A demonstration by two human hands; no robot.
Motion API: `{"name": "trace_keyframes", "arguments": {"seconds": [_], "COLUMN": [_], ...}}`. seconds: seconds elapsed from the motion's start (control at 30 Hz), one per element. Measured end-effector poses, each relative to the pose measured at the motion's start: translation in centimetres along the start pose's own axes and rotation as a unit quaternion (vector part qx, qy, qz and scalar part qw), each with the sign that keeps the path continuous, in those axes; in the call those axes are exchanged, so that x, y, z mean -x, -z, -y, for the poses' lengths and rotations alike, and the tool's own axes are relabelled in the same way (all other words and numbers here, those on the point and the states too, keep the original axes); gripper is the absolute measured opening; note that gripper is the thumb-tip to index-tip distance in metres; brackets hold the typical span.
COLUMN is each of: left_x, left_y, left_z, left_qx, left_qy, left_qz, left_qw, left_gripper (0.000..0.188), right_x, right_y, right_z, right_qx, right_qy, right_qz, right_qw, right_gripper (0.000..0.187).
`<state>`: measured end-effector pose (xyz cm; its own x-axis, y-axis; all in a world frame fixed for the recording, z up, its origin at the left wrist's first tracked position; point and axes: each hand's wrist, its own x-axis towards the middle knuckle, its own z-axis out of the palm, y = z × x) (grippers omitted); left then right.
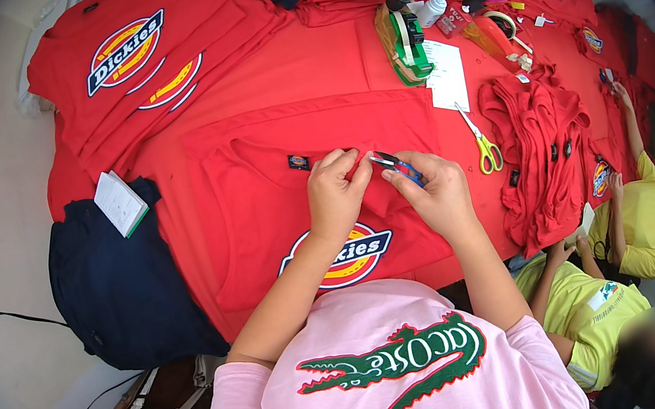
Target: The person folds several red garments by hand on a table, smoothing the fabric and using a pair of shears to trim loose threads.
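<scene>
A red T-shirt with a round printed chest logo and a dark neck label lies spread in front of me. My left hand is closed in a pinch at the shirt's neckline, to the right of the label; its fingertips hide the exact bit of cloth or thread. In my right hand is a pair of small thread snips with blue handles. Their metal tips point left, right beside my left fingertips.
Stacked red shirts lie far left, navy garments with a notepad near left. Yellow scissors, a paper sheet, a green tape dispenser and bunched red shirts are right. Two people in yellow work alongside.
</scene>
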<state>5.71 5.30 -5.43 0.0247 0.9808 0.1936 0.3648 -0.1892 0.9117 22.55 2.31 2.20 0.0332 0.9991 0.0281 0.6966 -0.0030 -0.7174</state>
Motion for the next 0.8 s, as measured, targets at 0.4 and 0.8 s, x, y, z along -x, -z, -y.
{"name": "trace_keyframes", "arguments": {"seconds": [0.4, 0.8], "left_x": [0.2, -2.3], "left_y": [-0.1, -0.6], "left_z": [0.3, 0.8], "left_qx": [-0.088, 0.139], "left_qy": [-0.098, 0.054], "left_qz": [-0.029, 0.116], "left_qw": [0.991, 0.982], "left_gripper": [0.015, 0.029], "right_x": [-0.7, 0.0], "right_y": [0.0, 0.9], "right_z": [0.3, -4.7], "right_qx": [0.04, 0.0], "right_qy": [0.065, -0.073], "right_qz": [0.011, -0.07], "right_qw": [0.997, 0.995], "right_gripper": [0.023, 0.033]}}
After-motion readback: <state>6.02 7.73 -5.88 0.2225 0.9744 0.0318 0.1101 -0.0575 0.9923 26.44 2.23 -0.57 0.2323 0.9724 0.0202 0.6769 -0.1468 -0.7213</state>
